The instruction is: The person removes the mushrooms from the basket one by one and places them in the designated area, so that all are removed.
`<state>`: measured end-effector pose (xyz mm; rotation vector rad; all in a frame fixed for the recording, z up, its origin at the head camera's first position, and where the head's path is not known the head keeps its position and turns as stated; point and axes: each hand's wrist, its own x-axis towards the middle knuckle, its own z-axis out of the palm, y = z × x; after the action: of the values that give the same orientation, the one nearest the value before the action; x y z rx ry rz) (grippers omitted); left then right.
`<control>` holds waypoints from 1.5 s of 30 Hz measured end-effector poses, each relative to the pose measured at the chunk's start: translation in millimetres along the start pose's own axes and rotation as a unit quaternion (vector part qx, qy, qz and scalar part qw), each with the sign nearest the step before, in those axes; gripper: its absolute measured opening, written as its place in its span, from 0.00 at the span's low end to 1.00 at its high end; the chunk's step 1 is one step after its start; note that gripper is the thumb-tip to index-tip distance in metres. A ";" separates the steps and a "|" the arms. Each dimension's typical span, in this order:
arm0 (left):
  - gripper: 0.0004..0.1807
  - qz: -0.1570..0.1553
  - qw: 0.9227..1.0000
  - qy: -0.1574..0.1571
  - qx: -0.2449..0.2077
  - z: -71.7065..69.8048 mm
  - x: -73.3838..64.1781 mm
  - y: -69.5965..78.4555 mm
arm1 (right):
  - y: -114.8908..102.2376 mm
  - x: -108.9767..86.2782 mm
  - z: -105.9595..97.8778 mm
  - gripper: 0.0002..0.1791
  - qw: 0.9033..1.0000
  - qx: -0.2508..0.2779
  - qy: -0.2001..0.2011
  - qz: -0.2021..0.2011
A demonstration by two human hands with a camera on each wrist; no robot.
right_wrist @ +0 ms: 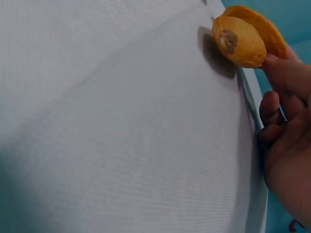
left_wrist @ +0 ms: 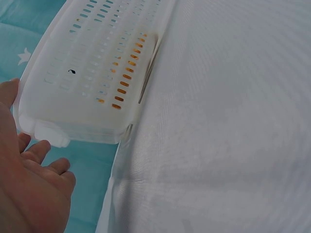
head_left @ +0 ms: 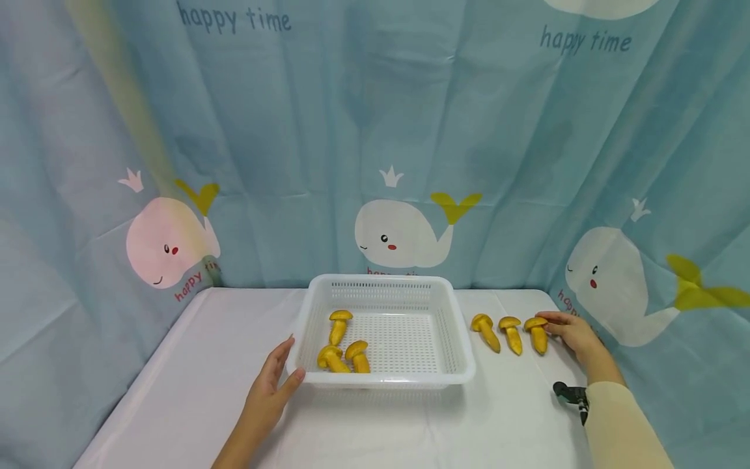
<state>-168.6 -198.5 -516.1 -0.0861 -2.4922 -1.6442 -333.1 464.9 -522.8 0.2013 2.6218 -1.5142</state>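
Mushroom, rightmost outside basket: right hand pinches cap; left hand, fingers loose, touches basket's corner. We judge mushroom light, firm (stem maybe fragile), best held by cap.

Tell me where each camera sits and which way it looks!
Head: on the person's head, looking forward and down at the white basket, mushrooms and blue whale curtain; the left hand, right hand and a sleeve show.
Left wrist: on that wrist, looking toward the basket's slotted outside; part of the left hand shows.
Right wrist: on that wrist, looking across white cloth toward one mushroom; part of the right hand shows, holding it.
Shared: head and left wrist both see the basket.
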 end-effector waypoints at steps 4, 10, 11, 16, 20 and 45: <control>0.36 -0.003 1.000 0.001 -0.003 0.5 0.6 -0.9 | 0.1 0.8 -0.1 0.22 1.000 -0.001 -0.004 -0.005; 0.36 0.004 1.000 0.000 -0.004 1.5 1.2 -0.1 | -3.0 -3.8 -1.2 0.23 1.000 0.007 -0.006 -0.008; 0.36 0.004 1.000 0.000 -0.004 1.8 1.2 0.4 | -3.8 -4.8 -1.5 0.24 1.000 0.007 -0.007 -0.009; 0.36 -0.001 1.000 0.000 -0.007 2.3 0.5 4.2 | -5.5 -8.8 -4.7 0.27 1.000 0.001 -0.007 0.002; 0.37 -0.003 1.000 0.001 -0.008 1.8 0.0 5.4 | -6.1 -13.0 -7.5 0.30 1.000 -0.010 -0.007 0.001; 0.37 -0.009 1.000 -0.001 -0.004 0.2 -1.1 5.7 | -118.7 -61.0 2.4 0.34 0.985 -0.076 0.059 -0.140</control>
<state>-166.7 -196.1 -511.2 -0.0661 -2.4962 -1.6617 -292.9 400.3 -413.1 -0.0980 2.9485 -1.4060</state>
